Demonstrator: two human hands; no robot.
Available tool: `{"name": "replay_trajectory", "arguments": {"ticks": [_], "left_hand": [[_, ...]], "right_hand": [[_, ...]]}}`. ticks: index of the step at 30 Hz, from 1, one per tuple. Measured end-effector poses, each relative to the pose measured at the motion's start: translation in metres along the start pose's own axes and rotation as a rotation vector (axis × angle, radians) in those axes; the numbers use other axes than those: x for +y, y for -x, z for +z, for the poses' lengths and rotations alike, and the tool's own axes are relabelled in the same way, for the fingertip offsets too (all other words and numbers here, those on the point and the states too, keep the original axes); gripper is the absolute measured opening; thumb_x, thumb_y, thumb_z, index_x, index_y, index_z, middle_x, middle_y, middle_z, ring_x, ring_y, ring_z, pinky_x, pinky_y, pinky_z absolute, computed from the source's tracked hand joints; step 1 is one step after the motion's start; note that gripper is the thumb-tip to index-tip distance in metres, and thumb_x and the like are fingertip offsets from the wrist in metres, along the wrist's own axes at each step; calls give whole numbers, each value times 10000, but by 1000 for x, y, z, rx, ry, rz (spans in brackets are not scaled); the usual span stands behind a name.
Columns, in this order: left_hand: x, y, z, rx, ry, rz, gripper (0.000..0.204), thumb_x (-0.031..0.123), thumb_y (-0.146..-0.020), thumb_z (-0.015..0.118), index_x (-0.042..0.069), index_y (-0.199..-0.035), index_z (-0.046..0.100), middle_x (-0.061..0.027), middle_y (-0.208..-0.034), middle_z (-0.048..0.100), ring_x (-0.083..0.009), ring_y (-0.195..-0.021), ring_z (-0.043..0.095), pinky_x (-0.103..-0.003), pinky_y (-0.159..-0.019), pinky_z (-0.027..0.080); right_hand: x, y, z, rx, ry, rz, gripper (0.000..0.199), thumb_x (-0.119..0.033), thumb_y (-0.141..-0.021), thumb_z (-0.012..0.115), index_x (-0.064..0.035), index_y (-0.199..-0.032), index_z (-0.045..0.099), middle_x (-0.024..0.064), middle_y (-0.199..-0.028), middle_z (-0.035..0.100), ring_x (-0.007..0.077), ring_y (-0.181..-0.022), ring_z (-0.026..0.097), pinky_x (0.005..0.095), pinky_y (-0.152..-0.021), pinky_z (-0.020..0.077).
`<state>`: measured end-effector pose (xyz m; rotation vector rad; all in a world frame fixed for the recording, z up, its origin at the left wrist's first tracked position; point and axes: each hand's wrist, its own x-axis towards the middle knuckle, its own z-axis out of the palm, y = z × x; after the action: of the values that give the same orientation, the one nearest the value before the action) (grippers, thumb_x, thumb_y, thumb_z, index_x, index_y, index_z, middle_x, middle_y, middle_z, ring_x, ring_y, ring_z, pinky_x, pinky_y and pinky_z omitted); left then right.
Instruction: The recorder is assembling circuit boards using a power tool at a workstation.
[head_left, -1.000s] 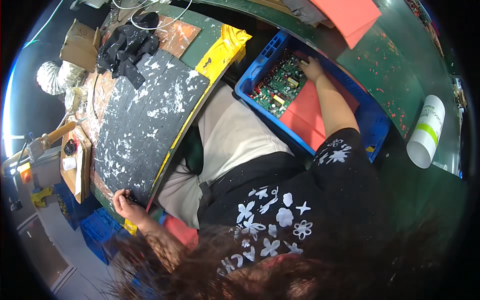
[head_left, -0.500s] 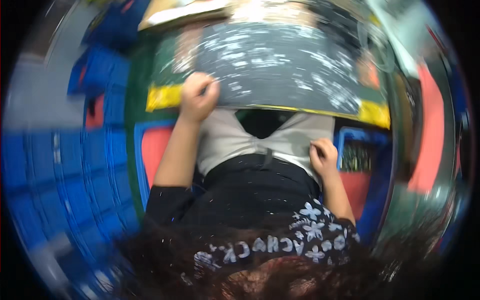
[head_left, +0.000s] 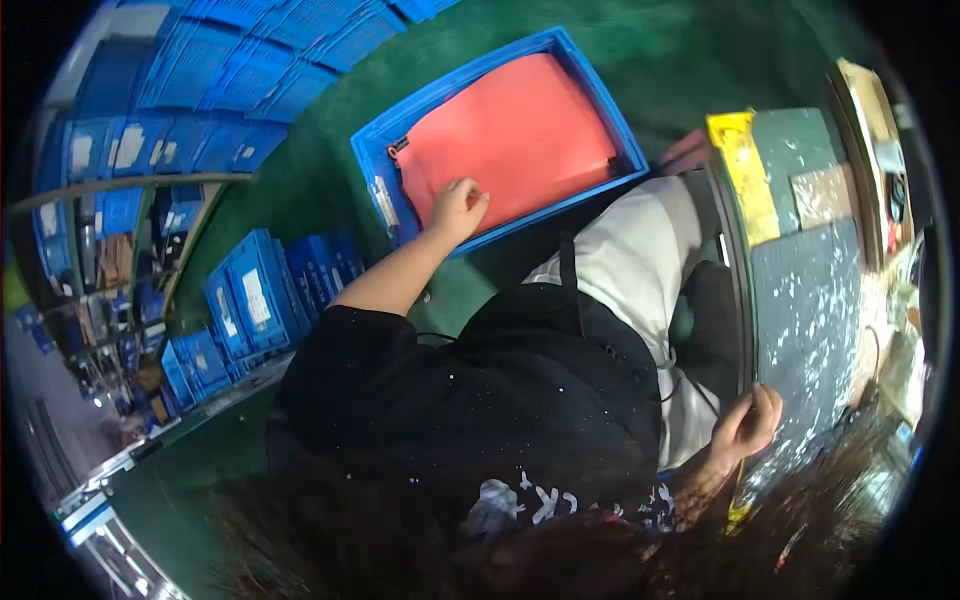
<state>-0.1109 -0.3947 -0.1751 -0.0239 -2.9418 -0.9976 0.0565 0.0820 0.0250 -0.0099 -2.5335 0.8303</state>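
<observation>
Left hand (head_left: 458, 207) reaching into a blue crate (head_left: 420, 118), right hand (head_left: 748, 422) at the counter (head_left: 805, 300) edge.

Left hand resting loosely curled on a red sheet (head_left: 515, 135) lining the crate on the green floor (head_left: 300, 190), fingers bent, grasping nothing visible. Right hand clenched over the near edge of the dark, white-flecked counter, beside a yellow strip (head_left: 742, 490); contents of that fist impossible to tell. Stacked blue bins (head_left: 250, 295) well off beyond the left hand.

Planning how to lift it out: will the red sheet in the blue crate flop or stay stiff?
The red sheet lies flat and thin, nearly filling the blue crate, so it probably bends when lifted by one edge. It looks light. The left hand rests at its edge.
</observation>
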Motion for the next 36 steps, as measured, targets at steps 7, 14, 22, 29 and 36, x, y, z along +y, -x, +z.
{"name": "replay_trajectory", "arguments": {"ticks": [7, 14, 22, 29, 36], "left_hand": [[-108, 13, 2, -184, -162, -752, 787, 471, -673, 729, -41, -1210, 467, -283, -1220, 487, -392, -1118, 509, -428, -964, 412], [-119, -12, 19, 125, 144, -1223, 1115, 573, -575, 768, -80, -1338, 285, -270, -1341, 400, -364, -1207, 452, -407, -1016, 372], [-70, -59, -35, -57, 1142, -1065, 507, 360, -868, 593, 82, -1275, 475, -104, -1232, 565, -243, -1108, 554, -418, -944, 443], [58, -146, -121, 89, 1141, -410, 322, 114, -840, 573, 35, -1150, 529, -131, -1096, 613, -241, -959, 620, -369, -802, 528], [289, -80, -122, -244, 713, 208, 330, 140, -700, 694, 47, -994, 578, -67, -806, 649, -184, -703, 639, -347, -629, 520]], "right_hand": [[18, -12, 16, 5, 50, 64, 117, 50, -853, 546, 58, -963, 587, 136, -919, 553, 216, -807, 547, 294, -688, 463], [16, -14, 19, -49, 88, 82, 158, 56, -831, 542, 45, -982, 587, 148, -932, 568, 244, -828, 566, 310, -722, 472], [14, -14, 21, -48, 94, 80, 185, 68, -795, 546, 38, -967, 607, 140, -873, 581, 246, -759, 585, 301, -668, 480], [15, -13, 18, -40, 86, 39, 163, 43, -786, 571, 29, -944, 609, 137, -882, 582, 214, -728, 577, 267, -626, 463], [8, -3, 16, 158, -495, 403, 187, 8, -851, 548, 27, -1031, 597, 105, -948, 597, 168, -774, 565, 245, -687, 468]]}}
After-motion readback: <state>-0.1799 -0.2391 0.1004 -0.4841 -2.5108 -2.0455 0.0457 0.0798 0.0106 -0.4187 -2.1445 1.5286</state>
